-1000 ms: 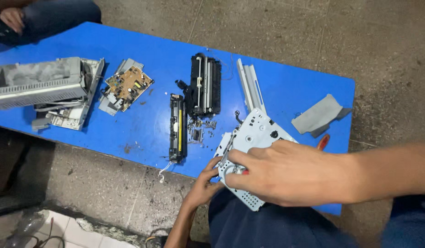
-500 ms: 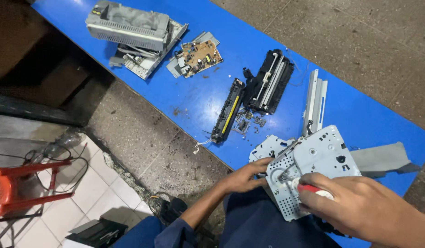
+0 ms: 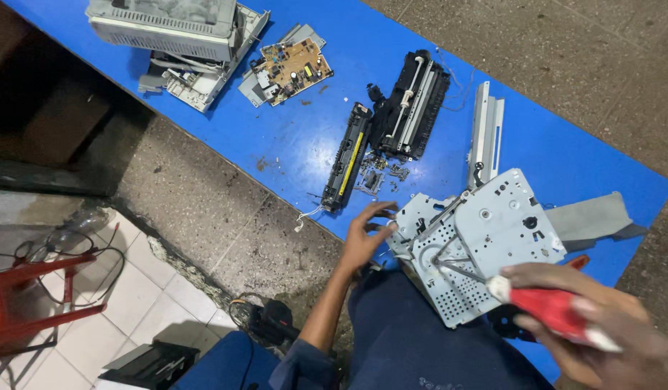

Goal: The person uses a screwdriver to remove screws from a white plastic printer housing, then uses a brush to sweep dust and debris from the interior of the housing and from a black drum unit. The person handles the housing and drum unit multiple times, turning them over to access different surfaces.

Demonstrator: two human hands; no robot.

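A silver perforated metal chassis plate [image 3: 486,238] lies at the near edge of the blue table [image 3: 291,144], partly over my lap. My left hand [image 3: 366,235] rests on the plate's left corner, fingers spread, gripping nothing. My right hand [image 3: 597,325] is closed around a screwdriver with a red handle [image 3: 551,310]; its metal shaft [image 3: 460,271] lies across the plate. The right hand is blurred.
On the table stand a black roller unit [image 3: 413,105], a long black-and-yellow cartridge [image 3: 346,159], a brown circuit board [image 3: 291,68], a grey printer housing [image 3: 168,25], a grey metal rail [image 3: 486,133] and a grey panel [image 3: 590,217]. A red stool [image 3: 31,296] stands on the floor at left.
The view has shifted, so the table parts sit further right and lower. My left hand has slid to the plate's left corner, and my right hand with the screwdriver has moved lower right.
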